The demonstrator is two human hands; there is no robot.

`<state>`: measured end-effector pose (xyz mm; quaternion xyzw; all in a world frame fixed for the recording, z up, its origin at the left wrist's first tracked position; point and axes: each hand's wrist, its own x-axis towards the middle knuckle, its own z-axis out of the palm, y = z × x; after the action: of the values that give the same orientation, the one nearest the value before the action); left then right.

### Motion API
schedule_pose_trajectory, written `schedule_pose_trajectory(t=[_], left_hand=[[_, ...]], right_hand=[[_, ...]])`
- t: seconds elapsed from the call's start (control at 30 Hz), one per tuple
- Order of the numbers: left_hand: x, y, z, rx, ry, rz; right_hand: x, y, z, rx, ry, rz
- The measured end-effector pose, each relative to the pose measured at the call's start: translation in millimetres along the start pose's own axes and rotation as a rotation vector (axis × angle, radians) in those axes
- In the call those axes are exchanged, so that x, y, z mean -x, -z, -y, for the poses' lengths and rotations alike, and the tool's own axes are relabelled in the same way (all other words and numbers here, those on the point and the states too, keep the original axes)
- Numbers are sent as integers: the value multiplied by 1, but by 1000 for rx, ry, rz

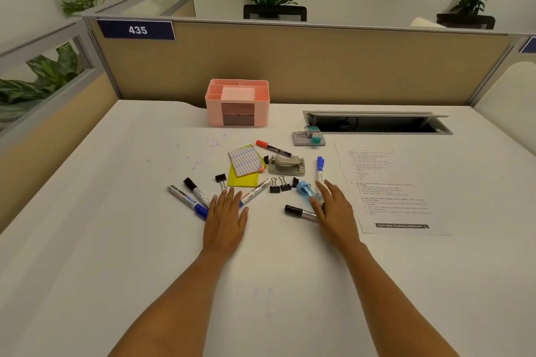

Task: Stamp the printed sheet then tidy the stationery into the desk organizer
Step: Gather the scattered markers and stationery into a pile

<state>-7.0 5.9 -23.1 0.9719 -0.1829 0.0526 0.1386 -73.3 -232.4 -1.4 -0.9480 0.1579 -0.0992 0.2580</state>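
While the stationery lies scattered across the desk (116, 240), I hold both hands flat above it, fingers straight and gripping nothing. My left hand (224, 217) covers the near ends of a few markers, and my right hand (336, 211) lies over the end of a small blue bottle (304, 190) and a black-capped marker (297, 211). I cannot tell whether either palm presses down.

The printed sheet (391, 188) lies flat to the right of my right hand, near the desk's edge. I see no stamp mark on it, though the print is too small to be sure. The stamp (312, 133) sits on its grey pad (301, 139) just beyond the sheet's far left corner, apart from both hands. By my reading, the stamping is not yet done.

The pink organizer (237, 103) stands at the back of the desk against the partition, with nothing showing above its compartments and both drawers closed. Between it and my hands lie a red-capped marker (274, 149), a blue marker (320, 168), a hole punch (286, 165), yellow sticky notes (243, 181) under a sheet of labels (246, 162), and several binder clips (280, 186). Nothing appears tidied, so I judge that the whole job lies ahead: stamp first, then everything into the organizer.
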Motion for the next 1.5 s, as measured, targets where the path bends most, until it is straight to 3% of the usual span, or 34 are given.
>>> schedule_pose_trajectory(t=[0.53, 0.9, 1.23, 1.4, 1.5], left_hand=[[-38, -5, -5, 8, 5, 59], [-36, 2, 19, -53, 57, 42], [-35, 15, 75, -4, 137, -67], [-33, 23, 86, 94, 220, -148], [-36, 27, 85, 137, 237, -188]], right_hand=[[-30, -33, 29, 216, -17, 169], [-23, -56, 71, 177, 37, 157], [-12, -90, 132, 55, 139, 105], [-14, -106, 169, 92, 247, 216], [-21, -104, 179, 39, 257, 95]])
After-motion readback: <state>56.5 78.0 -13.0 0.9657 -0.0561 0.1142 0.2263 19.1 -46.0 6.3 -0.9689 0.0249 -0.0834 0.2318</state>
